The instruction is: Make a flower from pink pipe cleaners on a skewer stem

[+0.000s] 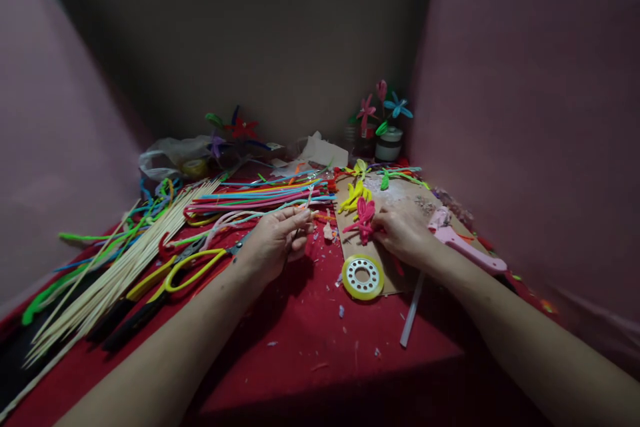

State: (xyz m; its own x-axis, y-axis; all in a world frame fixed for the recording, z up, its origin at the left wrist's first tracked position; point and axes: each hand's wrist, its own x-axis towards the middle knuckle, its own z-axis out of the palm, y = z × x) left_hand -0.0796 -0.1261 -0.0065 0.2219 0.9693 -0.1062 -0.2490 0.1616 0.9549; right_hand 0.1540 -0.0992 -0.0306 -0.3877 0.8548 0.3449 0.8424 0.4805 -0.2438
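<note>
My left hand point(275, 240) is closed in a pinch over the red cloth, with a thin pale piece at its fingertips whose kind I cannot make out. Over the cardboard point(393, 270), my right hand point(407, 233) has its fingers bent together around the edge of a pink pipe-cleaner flower point(366, 217); the fingertips are partly hidden. Yellow pipe-cleaner pieces point(356, 197) lie just behind that flower. A roll of clear yellowish tape point(363, 277) rests at the cardboard's front left corner, between my hands.
Scissors with yellow handles point(195, 270), wooden sticks point(120, 260) and bundled pipe cleaners point(260, 197) lie left. A pink glue gun point(470, 250) with a glue stick point(413, 313) is at right. Finished flowers stand in a jar point(389, 145) at the back, near pink side walls.
</note>
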